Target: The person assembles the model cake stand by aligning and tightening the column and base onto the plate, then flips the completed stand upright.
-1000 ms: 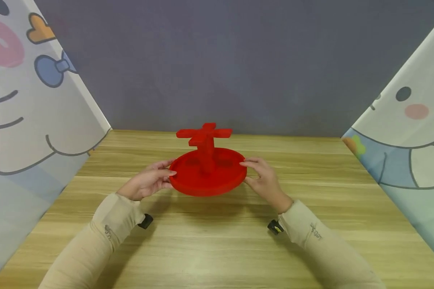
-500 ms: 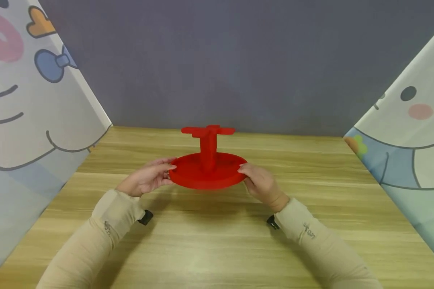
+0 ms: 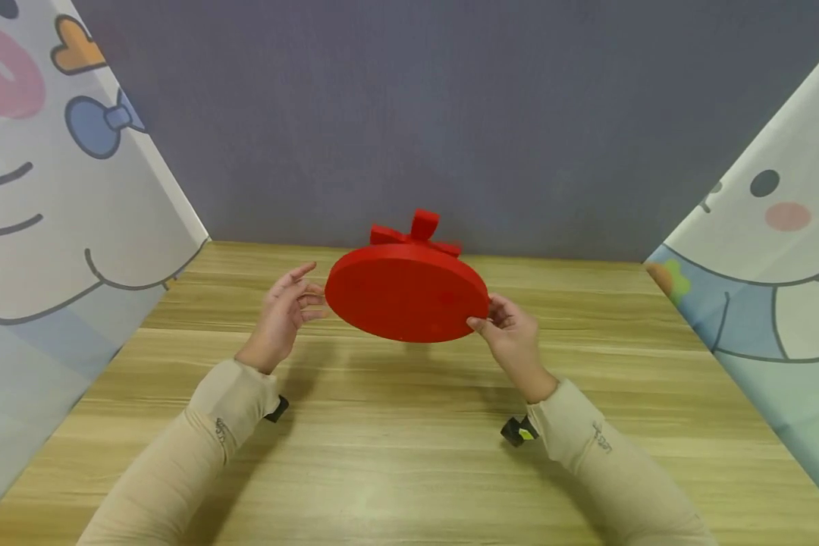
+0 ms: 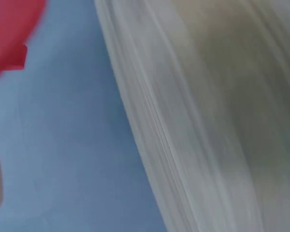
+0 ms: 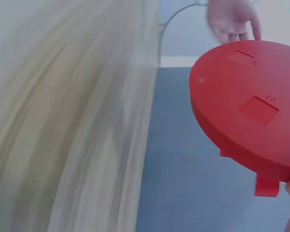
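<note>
A red round stand [image 3: 406,297], a disc with a post and a cross-shaped top, is held up above the table and tilted, its flat underside facing me. Behind its upper rim the cross arms [image 3: 425,226] show; the post is hidden by the disc. My right hand [image 3: 513,340] pinches the right rim, thumb on the underside. Off the left rim, my left hand [image 3: 283,318] has its fingers spread, fingertips right at the edge. Shallow square recesses [image 5: 259,110] and small embossed marks show on the underside in the right wrist view.
A wood-grain table [image 3: 396,455] lies below, with a dark grey panel [image 3: 409,114] behind it. Cartoon-printed panels stand at the left [image 3: 48,227] and right [image 3: 778,288]. Black wrist devices [image 3: 516,431] sit under both cuffs.
The stand has tipped back from nearly upright, so its underside now faces me and the cross points away. My left hand has let go of the rim; my right hand still grips it.
</note>
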Demonstrator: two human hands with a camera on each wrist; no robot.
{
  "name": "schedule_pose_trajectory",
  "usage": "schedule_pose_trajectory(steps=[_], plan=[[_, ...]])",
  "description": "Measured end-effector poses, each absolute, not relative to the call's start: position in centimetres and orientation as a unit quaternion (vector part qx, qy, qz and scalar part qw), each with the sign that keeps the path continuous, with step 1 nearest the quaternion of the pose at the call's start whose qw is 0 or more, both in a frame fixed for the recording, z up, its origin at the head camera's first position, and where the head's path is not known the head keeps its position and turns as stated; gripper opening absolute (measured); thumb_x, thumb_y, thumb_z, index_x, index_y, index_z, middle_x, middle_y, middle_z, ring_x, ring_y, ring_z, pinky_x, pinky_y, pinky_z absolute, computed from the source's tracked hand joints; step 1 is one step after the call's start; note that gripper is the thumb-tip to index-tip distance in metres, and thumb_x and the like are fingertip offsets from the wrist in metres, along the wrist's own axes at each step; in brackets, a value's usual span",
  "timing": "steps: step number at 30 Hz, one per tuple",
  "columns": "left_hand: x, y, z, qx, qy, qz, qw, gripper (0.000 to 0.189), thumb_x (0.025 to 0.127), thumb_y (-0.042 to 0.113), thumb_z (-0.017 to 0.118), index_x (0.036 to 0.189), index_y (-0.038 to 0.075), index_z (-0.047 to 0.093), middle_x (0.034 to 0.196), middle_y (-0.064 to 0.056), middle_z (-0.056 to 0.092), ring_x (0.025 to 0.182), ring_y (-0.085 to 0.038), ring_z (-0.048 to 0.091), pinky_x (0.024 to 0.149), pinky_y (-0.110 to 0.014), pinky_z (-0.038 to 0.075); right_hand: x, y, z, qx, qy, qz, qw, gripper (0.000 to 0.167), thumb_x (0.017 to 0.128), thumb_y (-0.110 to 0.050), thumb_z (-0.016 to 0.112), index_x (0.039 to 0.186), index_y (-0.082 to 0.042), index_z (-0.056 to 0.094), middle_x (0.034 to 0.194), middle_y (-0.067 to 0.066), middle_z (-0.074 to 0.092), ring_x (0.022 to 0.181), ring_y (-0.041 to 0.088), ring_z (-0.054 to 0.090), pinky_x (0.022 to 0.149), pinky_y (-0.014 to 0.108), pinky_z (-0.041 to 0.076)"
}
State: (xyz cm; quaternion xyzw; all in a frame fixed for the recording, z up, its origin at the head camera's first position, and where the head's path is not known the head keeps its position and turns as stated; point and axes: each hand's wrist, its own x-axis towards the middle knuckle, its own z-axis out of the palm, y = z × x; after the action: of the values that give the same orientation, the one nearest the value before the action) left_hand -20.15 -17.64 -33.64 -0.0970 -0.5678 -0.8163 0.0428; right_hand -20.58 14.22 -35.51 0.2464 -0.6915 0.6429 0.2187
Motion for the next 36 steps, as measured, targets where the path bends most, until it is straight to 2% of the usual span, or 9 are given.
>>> schedule_pose_trajectory(steps=[4,7,12,17,20,23,27,31,36], plan=[[-20.0,-17.7,-34.0,-0.185,-0.626,-0.755,0.064,0.054,0.097,0.009,0.055,0.145,-0.003,0.033,0.099,0.007,0.065,0.092,-0.008,0.062,0.081,-0.025,0.053,-20.1,14.0,-34.9,0.167,-0.672,0.704,0.158,0.035,0.077,0.022,0.064,0.110,0.026,0.052,0.088,-0.013,0.067,0.078,0.005,0.062,0.068,0.016,0.053],[-20.1,-17.5,-34.3,-0.244,-0.655,-0.713,0.058,0.075,0.091,0.003,0.063,0.149,-0.007,0.017,0.104,0.009,0.065,0.094,-0.007,0.062,0.081,-0.023,0.053,-20.0,13.9,-34.6,0.135,-0.649,0.737,0.130,0.035,0.079,0.022,0.061,0.112,0.024,0.052,0.088,-0.009,0.068,0.080,0.007,0.063,0.070,0.018,0.053],[-20.1,-17.3,-34.8,-0.306,-0.668,-0.671,0.096,0.076,0.088,-0.009,0.062,0.151,-0.001,0.019,0.107,0.011,0.064,0.091,-0.004,0.066,0.076,-0.021,0.054,-19.9,14.0,-34.7,0.128,-0.614,0.772,0.104,0.031,0.081,0.019,0.062,0.111,0.014,0.058,0.088,-0.003,0.069,0.079,0.009,0.064,0.071,0.020,0.054],[-19.8,-17.1,-35.2,-0.365,-0.627,-0.679,0.109,0.069,0.090,-0.004,0.062,0.149,0.018,0.034,0.109,0.007,0.063,0.092,-0.006,0.067,0.072,-0.023,0.055,-19.9,14.2,-35.0,0.123,-0.602,0.785,0.084,0.030,0.082,0.015,0.065,0.111,0.009,0.059,0.087,-0.001,0.069,0.078,0.009,0.065,0.069,0.021,0.055],[-19.6,-17.1,-35.3,-0.365,-0.613,-0.694,0.094,0.067,0.091,0.000,0.062,0.148,0.027,0.037,0.108,0.005,0.062,0.092,-0.007,0.068,0.067,-0.025,0.056,-20.0,14.2,-35.0,0.122,-0.614,0.777,0.073,0.036,0.083,0.016,0.061,0.119,0.017,0.054,0.087,-0.003,0.069,0.078,0.008,0.065,0.069,0.021,0.055],[-19.2,-17.1,-35.3,-0.345,-0.616,-0.703,0.085,0.069,0.092,0.000,0.060,0.151,0.017,0.029,0.107,0.005,0.061,0.089,-0.007,0.068,0.062,-0.027,0.056,-20.1,14.2,-35.0,0.126,-0.627,0.767,0.060,0.049,0.084,0.018,0.059,0.130,0.020,0.043,0.088,-0.006,0.070,0.079,0.006,0.066,0.070,0.021,0.055],[-18.8,-17.1,-34.7,-0.297,-0.636,-0.708,0.077,0.069,0.093,-0.001,0.059,0.149,-0.003,0.019,0.098,0.004,0.061,0.082,-0.007,0.068,0.059,-0.027,0.057,-20.2,14.2,-34.8,0.133,-0.625,0.768,0.039,0.063,0.086,0.017,0.058,0.142,0.013,0.032,0.087,-0.007,0.069,0.076,0.006,0.067,0.067,0.023,0.056],[-18.9,-17.0,-34.0,-0.245,-0.632,-0.735,0.027,0.071,0.095,0.002,0.057,0.151,-0.001,0.014,0.094,0.000,0.058,0.078,-0.010,0.066,0.059,-0.031,0.057,-20.5,14.3,-34.2,0.138,-0.587,0.797,-0.010,0.070,0.087,0.016,0.055,0.149,0.005,0.023,0.086,-0.002,0.067,0.072,0.009,0.067,0.062,0.026,0.057],[-19.9,-16.9,-33.0,-0.198,-0.615,-0.762,-0.042,0.066,0.098,-0.006,0.043,0.153,0.005,0.010,0.097,-0.003,0.055,0.078,-0.012,0.065,0.059,-0.034,0.058,-21.5,14.6,-33.4,0.128,-0.536,0.830,-0.088,0.077,0.087,0.019,0.048,0.153,-0.004,0.017,0.092,0.003,0.062,0.074,0.013,0.067,0.056,0.029,0.057]])
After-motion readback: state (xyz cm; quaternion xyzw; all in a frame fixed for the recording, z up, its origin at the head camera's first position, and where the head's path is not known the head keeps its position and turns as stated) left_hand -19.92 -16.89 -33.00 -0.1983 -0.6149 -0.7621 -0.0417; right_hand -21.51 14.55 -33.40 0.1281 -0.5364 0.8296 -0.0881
